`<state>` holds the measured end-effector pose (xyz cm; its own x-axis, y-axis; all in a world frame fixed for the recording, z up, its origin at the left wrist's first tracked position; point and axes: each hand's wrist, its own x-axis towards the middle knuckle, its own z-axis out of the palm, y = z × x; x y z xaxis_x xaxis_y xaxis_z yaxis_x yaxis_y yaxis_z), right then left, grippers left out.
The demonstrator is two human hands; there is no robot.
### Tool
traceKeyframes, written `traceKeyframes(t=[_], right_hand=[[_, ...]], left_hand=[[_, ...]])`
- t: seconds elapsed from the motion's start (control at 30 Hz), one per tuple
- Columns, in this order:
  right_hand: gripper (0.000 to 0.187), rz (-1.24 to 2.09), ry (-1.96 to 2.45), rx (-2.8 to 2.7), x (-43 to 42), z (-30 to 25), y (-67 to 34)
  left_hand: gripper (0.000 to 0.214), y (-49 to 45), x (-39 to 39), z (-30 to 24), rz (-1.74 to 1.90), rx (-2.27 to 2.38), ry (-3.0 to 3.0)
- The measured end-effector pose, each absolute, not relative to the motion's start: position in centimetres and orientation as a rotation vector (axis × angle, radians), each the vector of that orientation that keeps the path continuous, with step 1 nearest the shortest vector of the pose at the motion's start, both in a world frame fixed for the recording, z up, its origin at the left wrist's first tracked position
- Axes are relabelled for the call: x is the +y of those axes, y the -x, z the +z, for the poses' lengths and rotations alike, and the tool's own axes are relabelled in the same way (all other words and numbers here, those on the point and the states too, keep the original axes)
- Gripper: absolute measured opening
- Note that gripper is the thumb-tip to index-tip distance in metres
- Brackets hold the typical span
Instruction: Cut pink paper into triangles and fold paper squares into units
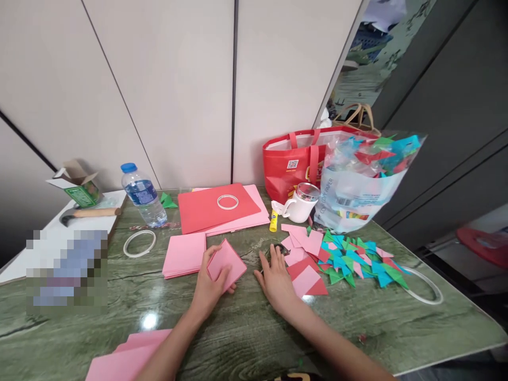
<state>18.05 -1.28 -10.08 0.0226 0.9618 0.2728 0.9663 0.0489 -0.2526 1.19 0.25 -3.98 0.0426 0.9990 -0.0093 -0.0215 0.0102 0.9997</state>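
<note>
My left hand (216, 275) holds a small stack of square paper sheets (230, 260), pink with a red edge showing, tilted up off the table. Its thumb lies across the front and the fingers are behind. My right hand (277, 278) rests low over the table with fingers spread, on or just above a black object (284, 248) that it mostly hides; I cannot tell its kind. Left of the held sheets lies a pile of pink paper squares (183, 255). Beside my right hand are loose pink and red paper pieces (307, 278).
Folded coloured paper pieces (349, 259) heap at right, near a full plastic bag (349, 196), white mug (304, 203), glue stick (273, 221) and red bag (281, 169). Red sheets (206, 209), a water bottle (145, 198), tape roll (138, 243) and hammer (95, 212) stand left.
</note>
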Motion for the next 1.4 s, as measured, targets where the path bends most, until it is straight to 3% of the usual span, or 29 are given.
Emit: traceKeyframes(t=[0.2, 0.27, 0.4, 0.53, 0.7, 1.0, 1.4], right_hand=[[0.033, 0.1, 1.721, -1.773, 2.1, -8.3, -16.9], [0.032, 0.345, 1.477, -1.628, 2.4, -7.1, -16.2], [0.038, 1.162, 1.159, -1.203, 1.9, -5.4, -14.4], [0.044, 1.46, 1.011, -0.967, 1.3, -5.0, -13.6], [0.055, 1.487, 0.939, -0.883, 0.8, -5.1, -13.7], [0.041, 1.369, 1.062, -0.93, 0.8, -5.4, -13.6], [0.037, 1.261, 1.102, -1.035, -0.5, -5.1, -12.6]], left_hand=[[0.059, -1.0, 0.6, -4.0, 1.1, 1.106, -1.074], [0.059, -1.0, 0.6, -4.0, 1.086, 1.076, -1.056], [0.062, -1.0, 0.0, -3.9, 0.96, 0.998, -1.055], [0.06, -0.6, -0.4, -3.8, 0.874, 0.857, -1.014], [0.06, -0.3, -0.2, -4.0, 0.858, 0.756, -0.844], [0.056, -0.5, -0.1, -4.1, 0.887, 0.888, -0.891], [0.052, -0.7, -0.1, -3.4, 0.908, 1.144, -0.975]])
